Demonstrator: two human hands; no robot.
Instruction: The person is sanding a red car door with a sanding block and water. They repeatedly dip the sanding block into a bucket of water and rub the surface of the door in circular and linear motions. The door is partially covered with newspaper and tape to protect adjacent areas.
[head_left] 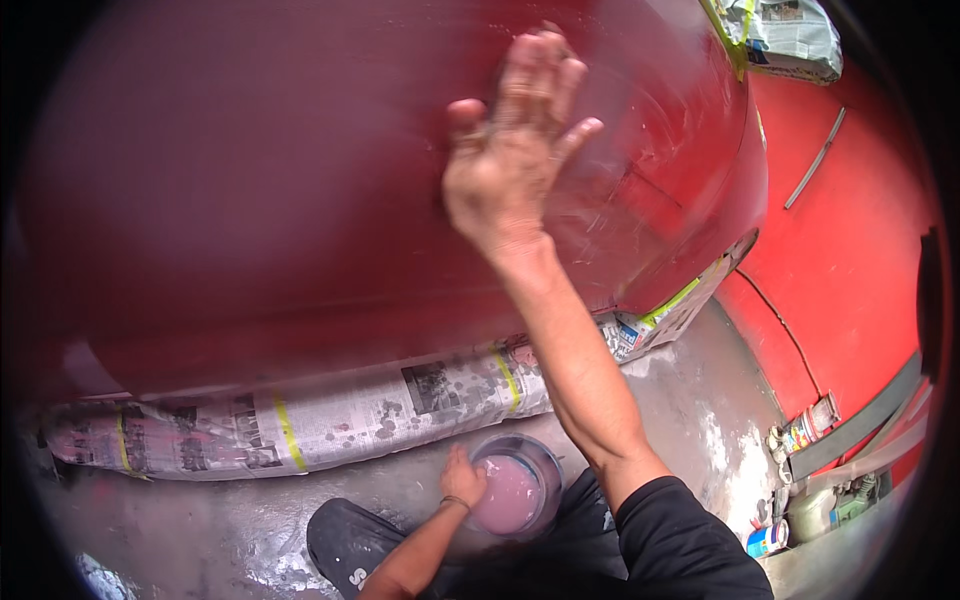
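My right hand [510,160] lies flat on a glossy dark red vehicle body panel [260,200], its fingers and thumb spread and slightly blurred. Whether anything thin lies beneath the palm is hidden. Wet streaks mark the panel to the right of this hand. Lower down, my left hand [463,480] grips the left rim of a round bucket [550,475] standing between my legs. Cloudy pink liquid [510,497] fills part of the bucket.
Newspaper masking [350,425] with yellow-green tape [290,432] wraps the panel's lower edge. A bright red surface [800,250] curves along the right. Cans [768,540] and a bottle [812,515] stand at lower right beside dark strips [860,425]. The grey floor [230,530] looks wet.
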